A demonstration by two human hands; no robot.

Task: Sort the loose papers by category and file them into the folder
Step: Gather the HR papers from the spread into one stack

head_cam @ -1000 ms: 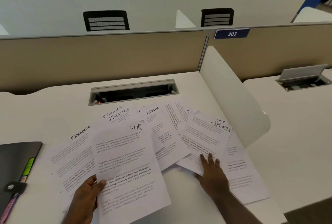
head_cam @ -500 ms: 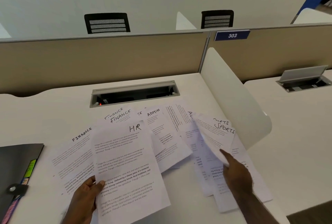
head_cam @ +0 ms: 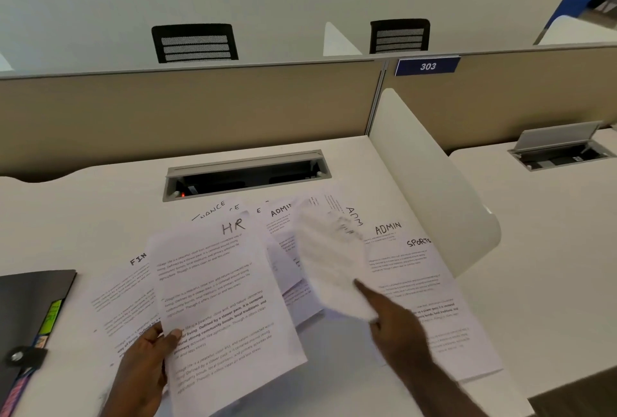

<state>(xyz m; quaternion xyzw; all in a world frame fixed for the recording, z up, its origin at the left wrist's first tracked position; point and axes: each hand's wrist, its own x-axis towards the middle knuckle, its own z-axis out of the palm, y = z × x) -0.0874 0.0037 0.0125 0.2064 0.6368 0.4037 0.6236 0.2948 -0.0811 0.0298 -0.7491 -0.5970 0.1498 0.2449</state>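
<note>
On the white tabletop [head_cam: 83, 216] loose sheets lie fanned and overlapping. The left hand [head_cam: 143, 370] grips the lower left edge of the sheet headed HR [head_cam: 220, 286], thumb on top. The right hand [head_cam: 394, 326] pinches a blurred sheet [head_cam: 330, 263] lifted above the spread. Under it lie sheets headed ADMIN [head_cam: 397, 259] and SPORTS [head_cam: 437, 309]; FINANCE sheets [head_cam: 127, 296] show at left. A dark folder [head_cam: 33, 293] with coloured tabs sits at the left edge.
</note>
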